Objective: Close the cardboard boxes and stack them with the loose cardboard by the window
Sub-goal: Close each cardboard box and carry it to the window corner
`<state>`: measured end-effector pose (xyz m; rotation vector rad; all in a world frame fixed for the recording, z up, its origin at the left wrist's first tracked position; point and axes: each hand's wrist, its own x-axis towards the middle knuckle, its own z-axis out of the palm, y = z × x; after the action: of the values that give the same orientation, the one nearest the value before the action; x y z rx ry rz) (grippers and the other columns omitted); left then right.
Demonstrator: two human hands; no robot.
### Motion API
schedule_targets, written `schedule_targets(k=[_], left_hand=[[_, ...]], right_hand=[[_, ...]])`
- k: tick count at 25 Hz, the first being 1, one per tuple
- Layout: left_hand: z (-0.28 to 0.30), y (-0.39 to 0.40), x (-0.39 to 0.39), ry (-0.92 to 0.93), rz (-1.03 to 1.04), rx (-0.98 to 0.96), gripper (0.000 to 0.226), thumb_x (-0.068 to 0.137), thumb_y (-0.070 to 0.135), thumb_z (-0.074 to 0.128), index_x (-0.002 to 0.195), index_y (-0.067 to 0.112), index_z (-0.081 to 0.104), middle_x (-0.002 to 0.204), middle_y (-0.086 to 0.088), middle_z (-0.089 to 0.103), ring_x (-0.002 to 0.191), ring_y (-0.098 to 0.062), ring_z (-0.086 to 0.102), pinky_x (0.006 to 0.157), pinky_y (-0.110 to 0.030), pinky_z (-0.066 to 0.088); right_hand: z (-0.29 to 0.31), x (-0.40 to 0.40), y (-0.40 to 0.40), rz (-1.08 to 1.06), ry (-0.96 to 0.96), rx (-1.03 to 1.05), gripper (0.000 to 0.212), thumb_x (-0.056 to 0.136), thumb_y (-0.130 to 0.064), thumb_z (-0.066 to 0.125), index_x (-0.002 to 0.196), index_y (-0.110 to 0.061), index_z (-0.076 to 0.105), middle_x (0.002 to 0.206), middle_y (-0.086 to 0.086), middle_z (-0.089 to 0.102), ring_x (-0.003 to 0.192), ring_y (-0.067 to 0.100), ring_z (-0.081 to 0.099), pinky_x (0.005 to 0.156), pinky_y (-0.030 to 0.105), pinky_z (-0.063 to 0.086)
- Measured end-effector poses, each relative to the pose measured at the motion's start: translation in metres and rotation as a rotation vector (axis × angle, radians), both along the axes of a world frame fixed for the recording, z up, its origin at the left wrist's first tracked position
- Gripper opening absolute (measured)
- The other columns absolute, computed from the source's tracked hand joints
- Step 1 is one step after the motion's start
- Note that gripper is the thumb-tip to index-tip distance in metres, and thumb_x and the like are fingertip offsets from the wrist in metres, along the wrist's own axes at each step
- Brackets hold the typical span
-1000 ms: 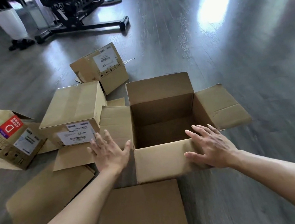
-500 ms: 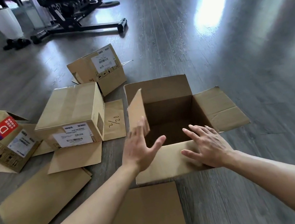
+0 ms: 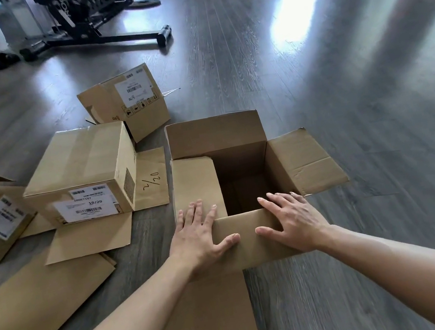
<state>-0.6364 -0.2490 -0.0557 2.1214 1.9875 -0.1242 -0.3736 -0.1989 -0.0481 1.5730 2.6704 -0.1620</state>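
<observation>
From the head view, the open brown cardboard box (image 3: 239, 167) sits mid-floor, its left flap (image 3: 196, 185) folded inward. The left hand (image 3: 198, 238), fingers spread, presses that flap at seven o'clock; the right hand (image 3: 294, 221), also spread, seemingly rests on the near flap (image 3: 248, 241) at five o'clock.

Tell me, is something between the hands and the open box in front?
Nothing visible. The left hand lies flat on the folded-in left flap of the open box, and the right hand rests on the near flap.
</observation>
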Motion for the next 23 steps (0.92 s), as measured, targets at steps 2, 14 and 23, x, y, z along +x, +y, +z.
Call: schedule_targets(k=[2,14,23], left_hand=[[0.001,0.000,0.001,0.012,0.005,-0.007,0.107,0.073,0.094,0.003,0.160,0.032,-0.008,0.166,-0.006,-0.021,0.151,-0.021,-0.025,0.124,-0.046,-0.013],[0.007,-0.002,0.003,0.009,0.004,-0.024,0.111,0.068,0.094,-0.001,0.160,0.032,-0.008,0.166,-0.007,-0.022,0.151,-0.021,-0.025,0.123,-0.045,-0.013],[0.007,-0.002,0.002,-0.007,0.000,-0.023,0.114,0.065,0.095,-0.003,0.160,0.032,-0.008,0.166,-0.007,-0.019,0.152,-0.021,-0.023,0.123,-0.045,-0.013]], right_hand=[[0.004,0.000,0.003,0.004,0.006,0.015,0.097,0.078,-0.091,0.005,0.158,-0.036,0.014,0.165,-0.001,0.020,0.152,0.018,0.015,0.124,0.042,0.009],[0.016,0.072,0.035,-0.479,-0.036,0.049,0.089,0.087,-0.082,0.022,0.158,-0.030,0.017,0.164,0.017,0.011,0.151,0.034,0.009,0.119,0.051,0.014],[0.058,0.052,0.049,-0.747,0.621,0.249,0.060,0.094,-0.044,0.058,0.142,-0.009,0.044,0.135,0.021,0.046,0.126,0.036,0.043,0.104,0.044,0.038]])
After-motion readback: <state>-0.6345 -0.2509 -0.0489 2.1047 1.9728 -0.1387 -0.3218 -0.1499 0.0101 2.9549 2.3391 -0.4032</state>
